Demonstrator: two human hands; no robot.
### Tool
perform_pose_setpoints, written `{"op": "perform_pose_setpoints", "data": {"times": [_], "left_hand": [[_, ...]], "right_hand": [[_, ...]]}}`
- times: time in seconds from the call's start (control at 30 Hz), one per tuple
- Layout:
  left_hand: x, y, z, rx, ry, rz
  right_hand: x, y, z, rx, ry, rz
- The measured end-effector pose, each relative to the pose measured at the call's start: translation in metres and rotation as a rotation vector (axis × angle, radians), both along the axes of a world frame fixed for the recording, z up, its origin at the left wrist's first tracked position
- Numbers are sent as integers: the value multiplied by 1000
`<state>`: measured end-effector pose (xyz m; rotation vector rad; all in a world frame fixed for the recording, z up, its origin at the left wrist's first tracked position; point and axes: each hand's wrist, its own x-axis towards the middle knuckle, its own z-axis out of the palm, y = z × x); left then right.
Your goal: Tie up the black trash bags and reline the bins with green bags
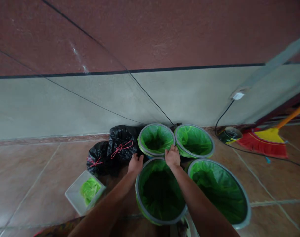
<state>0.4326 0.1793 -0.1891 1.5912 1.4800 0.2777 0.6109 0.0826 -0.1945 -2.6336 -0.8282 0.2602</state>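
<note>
The round grey-rimmed bin (159,223) with green liner stands between the hands, seems light and stiff, best taken at the rim, where left hand (135,164) and right hand (172,157) lie, grip unclear, black rubbish bags (120,144) just beyond.

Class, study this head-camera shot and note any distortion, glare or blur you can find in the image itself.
Head view: wide-angle distortion tilts the dark wall stripe and splays the green-lined buckets outward; soft glare lies on the floor tiles; a pale band at upper right looks blurred.
</note>
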Motion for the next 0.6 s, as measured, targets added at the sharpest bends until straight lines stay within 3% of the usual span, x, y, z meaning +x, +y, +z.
{"op": "perform_pose_setpoints", "data": {"times": [0.03,0.2,0.37,0.47,0.6], "left_hand": [[15,12,0,-71,-68,71],[63,49,-10,-179,-156,107],[59,55,-24,-137,-164,171],[53,56,-30,-113,-170,179],[53,59,-34,-90,-170,184]], "right_hand": [[0,2,-2,5,42,-12],[-2,6,0,151,235,-151],[38,-3,18,458,578,-702],[62,-3,22,523,762,-828],[64,1,12,633,995,-938]]}}
